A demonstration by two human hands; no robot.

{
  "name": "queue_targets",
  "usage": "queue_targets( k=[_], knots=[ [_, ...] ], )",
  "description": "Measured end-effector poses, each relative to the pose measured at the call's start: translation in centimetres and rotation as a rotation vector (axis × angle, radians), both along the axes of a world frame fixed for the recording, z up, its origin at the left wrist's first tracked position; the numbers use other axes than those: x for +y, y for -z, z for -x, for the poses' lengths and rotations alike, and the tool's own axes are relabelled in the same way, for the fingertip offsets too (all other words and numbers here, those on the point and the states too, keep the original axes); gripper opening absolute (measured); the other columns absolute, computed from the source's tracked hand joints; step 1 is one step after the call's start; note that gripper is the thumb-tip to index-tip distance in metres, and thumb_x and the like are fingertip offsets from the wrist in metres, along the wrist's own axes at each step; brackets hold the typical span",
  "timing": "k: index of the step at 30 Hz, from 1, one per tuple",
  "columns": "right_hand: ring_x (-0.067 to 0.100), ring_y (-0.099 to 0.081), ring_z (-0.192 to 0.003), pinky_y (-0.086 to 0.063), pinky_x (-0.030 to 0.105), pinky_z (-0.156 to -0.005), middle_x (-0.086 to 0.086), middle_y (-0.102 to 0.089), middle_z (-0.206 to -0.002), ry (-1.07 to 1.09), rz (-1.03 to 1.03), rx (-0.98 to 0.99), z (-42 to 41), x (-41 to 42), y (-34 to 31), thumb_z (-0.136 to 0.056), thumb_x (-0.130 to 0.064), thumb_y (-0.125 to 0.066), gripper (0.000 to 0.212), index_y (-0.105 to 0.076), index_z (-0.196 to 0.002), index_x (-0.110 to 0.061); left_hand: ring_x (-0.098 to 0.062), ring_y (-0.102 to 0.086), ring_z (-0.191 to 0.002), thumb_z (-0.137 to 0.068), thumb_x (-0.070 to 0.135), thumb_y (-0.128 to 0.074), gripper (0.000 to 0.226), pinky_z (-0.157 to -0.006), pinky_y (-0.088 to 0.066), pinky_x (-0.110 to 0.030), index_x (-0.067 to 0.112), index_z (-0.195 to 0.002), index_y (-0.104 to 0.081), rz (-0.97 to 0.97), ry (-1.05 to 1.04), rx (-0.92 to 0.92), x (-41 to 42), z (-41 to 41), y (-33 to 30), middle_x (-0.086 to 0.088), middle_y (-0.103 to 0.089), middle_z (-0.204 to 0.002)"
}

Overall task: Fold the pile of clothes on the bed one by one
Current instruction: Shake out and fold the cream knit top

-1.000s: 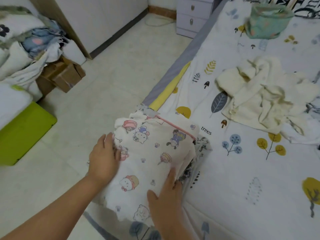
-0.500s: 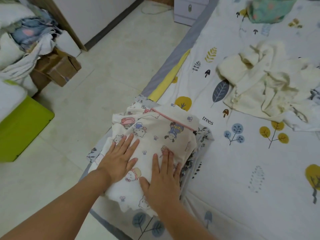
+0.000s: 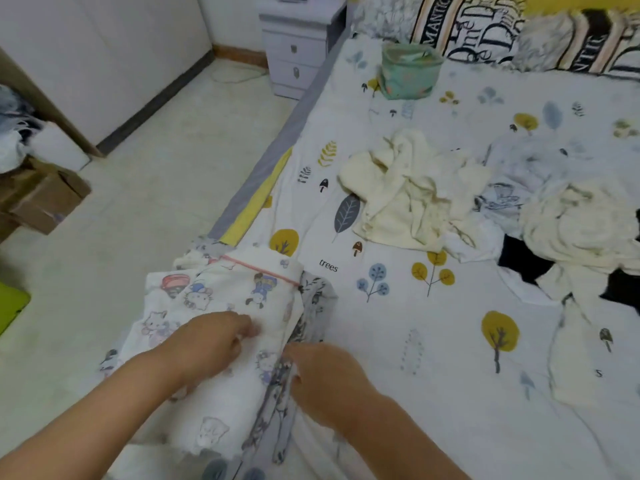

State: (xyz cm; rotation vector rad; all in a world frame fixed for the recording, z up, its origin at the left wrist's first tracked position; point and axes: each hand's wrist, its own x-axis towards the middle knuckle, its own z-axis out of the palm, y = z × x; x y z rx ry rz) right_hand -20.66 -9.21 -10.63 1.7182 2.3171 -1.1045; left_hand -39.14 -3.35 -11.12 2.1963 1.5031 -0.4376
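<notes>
A folded white cartoon-print garment [image 3: 242, 296] with pink piping lies at the bed's near left corner, on top of a grey floral garment [image 3: 311, 306]. My left hand [image 3: 207, 344] rests on the cartoon-print garment with its fingers curled into the cloth. My right hand [image 3: 322, 372] is at the stack's right edge, thumb and fingers pinching the grey floral cloth. A crumpled cream garment [image 3: 408, 199] lies unfolded in the middle of the bed. More cream, white and black clothes [image 3: 571, 237] are heaped at the right.
The bed sheet [image 3: 433, 341] has a tree and leaf print. A teal fabric basket [image 3: 408, 72] and pillows [image 3: 519, 29] sit at the head. A lilac nightstand [image 3: 298, 46] stands by the bed. Cardboard boxes [image 3: 41, 199] and a green mat [image 3: 10, 303] are on the floor at the left.
Both hands were pressing flat on the cartoon-print garment. Now their fingers are curled, and my right hand has slid to the stack's right edge. The view has tilted up the bed.
</notes>
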Motion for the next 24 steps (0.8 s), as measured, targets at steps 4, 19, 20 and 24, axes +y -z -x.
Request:
queue_targets(
  k=[4,19,20,24],
  knots=[
    [0.033,-0.050,-0.116,-0.040,0.041,-0.100,0.014,-0.054,-0.125,0.031,0.046,-0.079,-5.6,-0.8,-1.6,-0.091,-0.010,-0.040,0.036,-0.047,-0.126,-0.011,-0.012,-0.047,-0.122,-0.094,0.018,-0.037,0.040,-0.096,-0.037,-0.020,0.027,-0.133,-0.043,0.000,0.126,0.053,0.5,-5.7,-1.9,0.007,-0.048,-0.137],
    [0.028,-0.049,-0.117,-0.040,0.032,-0.093,0.008,-0.051,-0.129,0.400,0.163,-0.318,-31.9,-5.2,-0.7,-0.092,-0.017,-0.042,0.036,-0.046,-0.128,-0.014,-0.010,-0.046,-0.123,-0.098,0.034,-0.036,0.037,-0.097,-0.036,-0.020,0.029,-0.135,-0.037,0.060,0.357,0.010,0.5,-28.1,0.2,0.008,-0.046,-0.138],
    [0.027,-0.049,-0.117,-0.040,0.032,-0.091,0.008,-0.051,-0.129,0.418,0.162,-0.336,-33.5,-5.3,-0.2,-0.093,-0.017,-0.042,0.037,-0.045,-0.129,-0.015,-0.009,-0.047,-0.122,-0.098,0.033,-0.036,0.037,-0.096,-0.035,-0.019,0.029,-0.135,-0.038,0.073,0.351,-0.001,0.5,-29.5,0.7,0.008,-0.047,-0.137],
    [0.026,-0.045,-0.116,-0.033,0.032,-0.079,0.008,-0.048,-0.128,0.456,0.146,-0.417,-38.8,-5.2,2.1,-0.093,-0.017,-0.039,0.035,-0.043,-0.128,-0.015,-0.008,-0.047,-0.120,-0.098,0.031,-0.037,0.034,-0.095,-0.035,-0.018,0.029,-0.132,-0.041,0.086,0.315,-0.038,1.4,-33.9,3.0,0.008,-0.049,-0.133]
  ],
)
